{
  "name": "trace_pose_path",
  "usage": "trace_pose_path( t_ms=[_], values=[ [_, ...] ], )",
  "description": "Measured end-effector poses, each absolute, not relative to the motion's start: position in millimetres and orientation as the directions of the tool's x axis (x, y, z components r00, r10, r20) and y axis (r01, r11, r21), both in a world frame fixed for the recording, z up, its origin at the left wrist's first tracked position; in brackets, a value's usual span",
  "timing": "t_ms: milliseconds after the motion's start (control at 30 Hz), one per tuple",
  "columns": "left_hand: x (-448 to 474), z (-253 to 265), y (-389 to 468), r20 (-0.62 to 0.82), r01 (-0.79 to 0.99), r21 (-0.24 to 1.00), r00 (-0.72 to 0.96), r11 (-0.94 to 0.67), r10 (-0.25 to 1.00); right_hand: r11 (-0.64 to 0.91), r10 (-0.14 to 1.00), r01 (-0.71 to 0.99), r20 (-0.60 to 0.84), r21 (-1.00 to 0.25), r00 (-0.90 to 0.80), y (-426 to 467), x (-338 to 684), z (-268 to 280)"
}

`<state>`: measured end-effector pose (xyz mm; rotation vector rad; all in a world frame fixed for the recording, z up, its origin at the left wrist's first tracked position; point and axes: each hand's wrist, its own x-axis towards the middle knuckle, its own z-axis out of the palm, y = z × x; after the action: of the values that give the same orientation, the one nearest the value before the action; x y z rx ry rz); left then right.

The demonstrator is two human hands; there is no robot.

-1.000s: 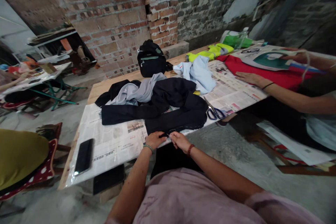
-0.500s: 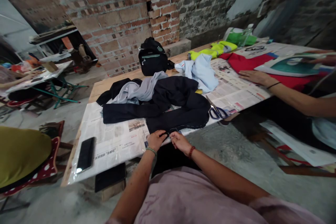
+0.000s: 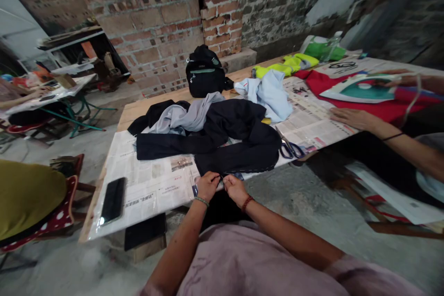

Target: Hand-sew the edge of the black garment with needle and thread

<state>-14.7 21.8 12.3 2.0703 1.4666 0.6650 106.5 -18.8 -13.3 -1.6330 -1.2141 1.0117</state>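
Observation:
A dark garment (image 3: 239, 157) lies in folds along the near edge of the table, with a line of white stitches running beside its lower edge. My left hand (image 3: 208, 186) pinches the garment's near corner between thumb and fingers. Close beside it, my right hand (image 3: 236, 190) is closed in a pinch at the same edge. What sits between its fingertips is too small to make out. Scissors with dark blue handles (image 3: 290, 149) rest at the garment's right end. A light grey cloth (image 3: 189, 118) is bundled behind the dark fabric.
Newspaper under clear plastic covers the table (image 3: 156, 189). A phone (image 3: 114, 200) lies at the left. Behind are a black bag (image 3: 206, 74), a pale blue cloth (image 3: 272, 95) and a yellow vest (image 3: 287, 65). At right, a co-worker's hand holds an iron (image 3: 362, 89) on red cloth (image 3: 314, 85).
The co-worker's iron has slid left over the red cloth, and that person's other hand has shifted. My hands stay at the garment's edge, fingertips close together. The view has moved slightly.

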Motion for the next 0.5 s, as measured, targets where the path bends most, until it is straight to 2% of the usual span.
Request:
trace_pose_path(
  t_ms=[300,500],
  values=[
    [-17,9,19,0.114,0.644,0.660,0.424,-0.387,0.898,-0.160,0.966,0.359,-0.070,-0.919,0.251,-13,104,-13],
    [-15,11,20,0.176,0.633,0.665,0.381,-0.395,0.907,-0.241,0.959,0.229,-0.195,-0.943,0.205,-17,110,-5]
  ],
)
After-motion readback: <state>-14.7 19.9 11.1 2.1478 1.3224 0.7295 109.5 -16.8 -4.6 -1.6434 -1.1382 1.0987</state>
